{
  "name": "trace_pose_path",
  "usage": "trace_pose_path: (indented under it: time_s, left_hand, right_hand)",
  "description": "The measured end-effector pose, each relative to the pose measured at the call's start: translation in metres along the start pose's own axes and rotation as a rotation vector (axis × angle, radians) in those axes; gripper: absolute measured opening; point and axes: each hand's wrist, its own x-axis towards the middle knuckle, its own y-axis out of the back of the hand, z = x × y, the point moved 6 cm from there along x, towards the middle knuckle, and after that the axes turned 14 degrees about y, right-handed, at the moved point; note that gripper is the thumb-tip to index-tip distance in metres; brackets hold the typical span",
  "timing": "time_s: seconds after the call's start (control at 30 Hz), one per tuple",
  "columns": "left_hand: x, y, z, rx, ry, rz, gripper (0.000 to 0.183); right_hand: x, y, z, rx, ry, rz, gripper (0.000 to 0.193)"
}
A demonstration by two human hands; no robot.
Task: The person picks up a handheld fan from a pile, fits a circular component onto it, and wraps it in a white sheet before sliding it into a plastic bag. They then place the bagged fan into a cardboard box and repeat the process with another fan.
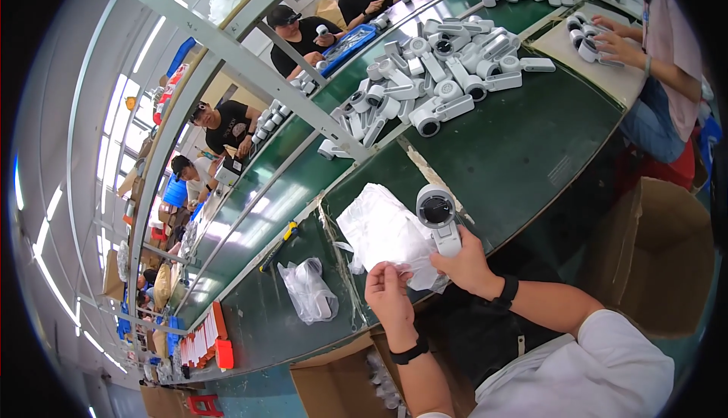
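My right hand (466, 266) is closed round the handle of a white handheld fan (437, 209), whose round head with a dark middle points up. My left hand (390, 291) pinches the near edge of a clear plastic bag at the front of a white stack of plastic bags (383, 225). The fan's handle is over the right side of this stack. To the left on the green table (262, 327) lies a bagged white item (309, 289), its shape blurred by the plastic. A yellow and black tool (279, 246) rests behind it.
A large heap of white fans (440, 77) covers the table's far part. A metal frame post (303, 107) slants across it. Open cardboard boxes stand below the edge, one at right (644, 259), one in front (341, 380). Co-workers sit opposite; another person's hands (618, 43) handle fans at right.
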Motion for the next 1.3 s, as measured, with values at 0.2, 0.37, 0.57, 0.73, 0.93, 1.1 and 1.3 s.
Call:
trace_pose_path:
  time_s: [0.2, 0.37, 0.57, 0.73, 0.93, 1.1, 1.3]
  left_hand:
    - [-0.003, -0.009, 0.001, -0.174, 0.161, -0.028, 0.017]
    - [-0.002, -0.016, 0.005, 0.097, 0.024, 0.081, 0.019]
    - [-0.005, -0.026, 0.013, 0.180, 0.023, 0.119, 0.020]
    - [-0.004, -0.031, 0.018, 0.222, 0.030, 0.040, 0.024]
    - [0.002, -0.011, 0.024, 0.308, -0.044, -0.045, 0.017]
    - [-0.002, -0.006, 0.030, 0.292, 0.022, -0.092, 0.014]
    - [-0.020, -0.037, 0.049, 0.705, -0.663, 0.045, 0.010]
  right_hand:
    - [-0.004, -0.001, -0.003, -0.024, -0.040, -0.016, 0.035]
    - [-0.006, 0.013, -0.007, -0.106, 0.110, -0.058, 0.037]
    - [-0.013, 0.049, -0.058, 0.029, -0.101, -0.540, 0.052]
    - [0.000, 0.049, -0.057, -0.474, 0.270, -0.928, 0.084]
    - [0.011, 0.023, -0.040, -0.229, -0.241, -1.134, 0.078]
    - [0.015, 0.015, -0.038, -0.192, -0.279, -0.915, 0.063]
    - [0.003, 0.010, -0.031, -0.255, -0.258, -0.645, 0.063]
